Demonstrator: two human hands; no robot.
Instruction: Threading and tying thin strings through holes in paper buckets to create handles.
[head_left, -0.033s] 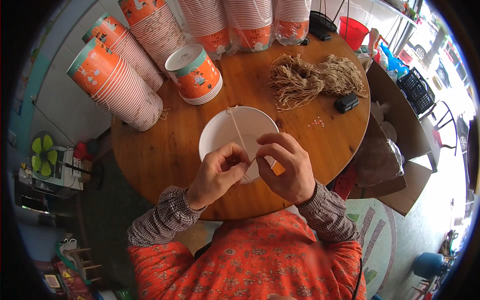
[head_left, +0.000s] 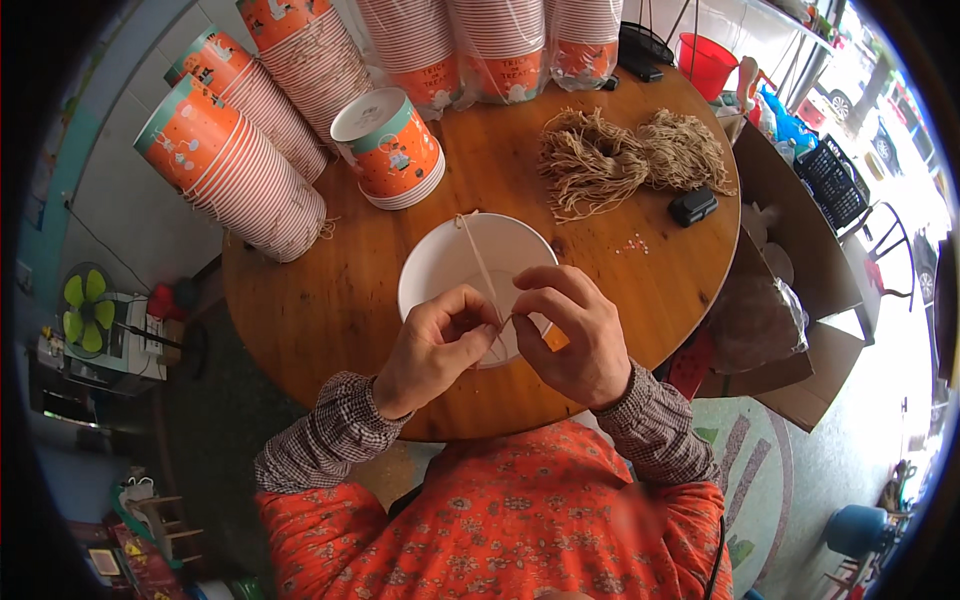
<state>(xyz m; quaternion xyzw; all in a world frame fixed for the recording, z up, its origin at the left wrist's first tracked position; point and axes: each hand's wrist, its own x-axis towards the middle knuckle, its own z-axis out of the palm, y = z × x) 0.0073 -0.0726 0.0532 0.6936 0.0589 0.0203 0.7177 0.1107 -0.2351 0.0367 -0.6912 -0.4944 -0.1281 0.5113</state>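
Note:
A paper bucket (head_left: 425,262) stands on the table close in front of me, its white inside facing up. A thin beige cord (head_left: 478,258) is attached at its far rim and runs across the opening toward my fingers. My left hand (head_left: 440,345) pinches the cord over the near part of the bucket. Thumb and forefinger of my right hand (head_left: 570,330) pinch the cord too, fingertips close to the left ones. The cord's exact path between the fingertips is too small to make out.
Nested orange paper buckets (head_left: 250,180) lean in stacks at the left, and a short stack (head_left: 398,155) stands nearer. Bagged stacks (head_left: 500,60) line the back. Bundles of cord (head_left: 640,155) and a small black case (head_left: 693,206) lie right. A cardboard box (head_left: 800,230) stands beside the table.
The cord over the bucket has shifted very slightly. Both hands keep almost the same place and pinch.

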